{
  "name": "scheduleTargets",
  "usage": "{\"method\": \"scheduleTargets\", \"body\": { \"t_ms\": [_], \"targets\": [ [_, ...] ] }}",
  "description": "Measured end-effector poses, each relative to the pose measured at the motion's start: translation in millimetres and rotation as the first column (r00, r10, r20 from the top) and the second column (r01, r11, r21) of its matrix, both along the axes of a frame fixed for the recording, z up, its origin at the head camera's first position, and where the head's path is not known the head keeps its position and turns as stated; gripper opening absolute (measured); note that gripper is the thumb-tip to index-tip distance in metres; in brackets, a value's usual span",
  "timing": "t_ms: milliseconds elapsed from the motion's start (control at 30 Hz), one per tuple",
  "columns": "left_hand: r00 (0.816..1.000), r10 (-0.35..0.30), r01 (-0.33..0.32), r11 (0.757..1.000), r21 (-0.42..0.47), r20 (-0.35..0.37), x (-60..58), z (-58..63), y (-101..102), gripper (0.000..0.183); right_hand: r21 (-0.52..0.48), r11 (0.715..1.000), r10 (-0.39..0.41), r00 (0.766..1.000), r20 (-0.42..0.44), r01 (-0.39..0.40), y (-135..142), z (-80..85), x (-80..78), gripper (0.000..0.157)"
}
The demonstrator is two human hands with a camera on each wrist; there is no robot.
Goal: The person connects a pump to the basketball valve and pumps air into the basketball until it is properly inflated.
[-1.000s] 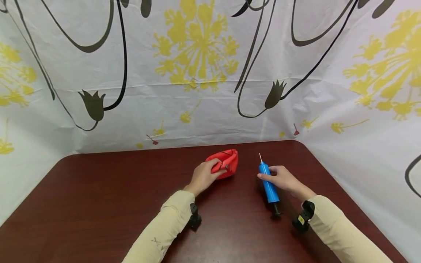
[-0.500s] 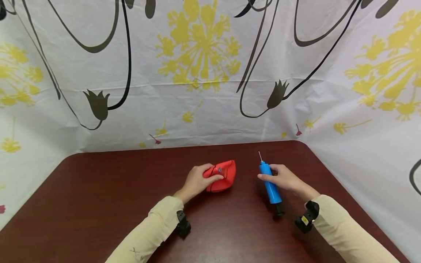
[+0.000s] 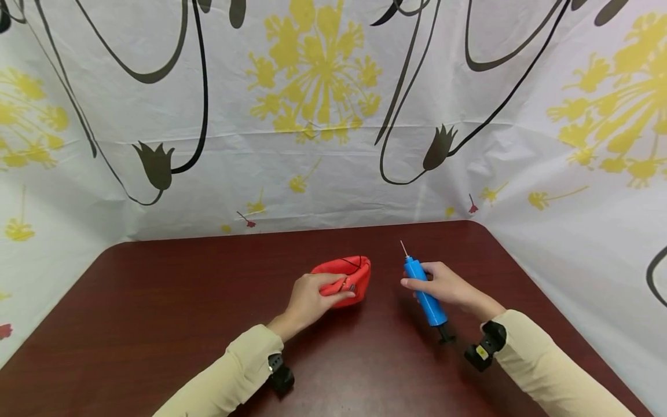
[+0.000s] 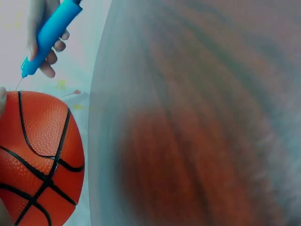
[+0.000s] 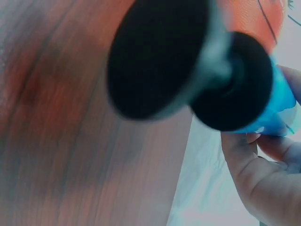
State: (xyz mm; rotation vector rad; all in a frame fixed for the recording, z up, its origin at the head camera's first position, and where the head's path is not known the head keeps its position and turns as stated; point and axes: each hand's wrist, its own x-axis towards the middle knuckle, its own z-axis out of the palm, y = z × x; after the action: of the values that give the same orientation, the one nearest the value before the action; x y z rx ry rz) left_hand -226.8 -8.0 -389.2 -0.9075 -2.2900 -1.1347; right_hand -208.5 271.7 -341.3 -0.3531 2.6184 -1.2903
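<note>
Here on the dark surface [image 3: 156, 318], the left hand [image 3: 307, 296] has the red basketball [image 3: 336, 267] by its near rim, thumb one side, fingers the other, pinching a fold. And why there? The ball is slack and caved in, so that fold is probably the easiest edge to grab, and it leaves the far side uncovered.

Across to the right hand [image 3: 445, 285]: thumb and fingers are curled round the blue barrel of the pump [image 3: 430, 308], well up towards the needle end. That looks like a choice for steering the tip, with the black handle [image 3: 445, 333] sticking out free behind. The needle [image 3: 404, 249] is bare, slanting away from the person and a little towards the ball.

The left wrist view makes tip and ball look almost touching (the angle flatters it), but from the head there's a plain gap between them.
</note>
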Motion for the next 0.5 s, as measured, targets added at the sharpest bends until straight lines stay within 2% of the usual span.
{"method": "scheduleTargets", "body": {
  "t_ms": [67,167,300,500],
  "targets": [
    [1.000,0.006,-0.006,1.000,0.004,-0.026,2.5,-0.5,-2.0,0.035,-0.012,1.000,0.021,1.000,-0.007,-0.021,-2.4,-0.7,1.1,0.043],
    [0.994,0.013,-0.016,0.999,-0.028,-0.113,3.9,-1.4,-7.4,0.033,-0.032,0.998,0.053,0.998,-0.016,-0.054,-6.6,-0.6,3.3,0.045],
    [0.960,0.028,-0.054,0.995,-0.086,-0.278,3.0,-2.5,-15.9,0.030,-0.008,0.997,0.074,0.996,-0.042,-0.074,-13.1,1.7,7.3,0.046],
    [0.932,0.034,-0.073,0.993,-0.095,-0.361,1.8,0.9,-24.5,0.031,0.096,0.989,0.122,0.984,-0.132,-0.110,-26.9,8.3,18.7,0.043]
  ]
}}
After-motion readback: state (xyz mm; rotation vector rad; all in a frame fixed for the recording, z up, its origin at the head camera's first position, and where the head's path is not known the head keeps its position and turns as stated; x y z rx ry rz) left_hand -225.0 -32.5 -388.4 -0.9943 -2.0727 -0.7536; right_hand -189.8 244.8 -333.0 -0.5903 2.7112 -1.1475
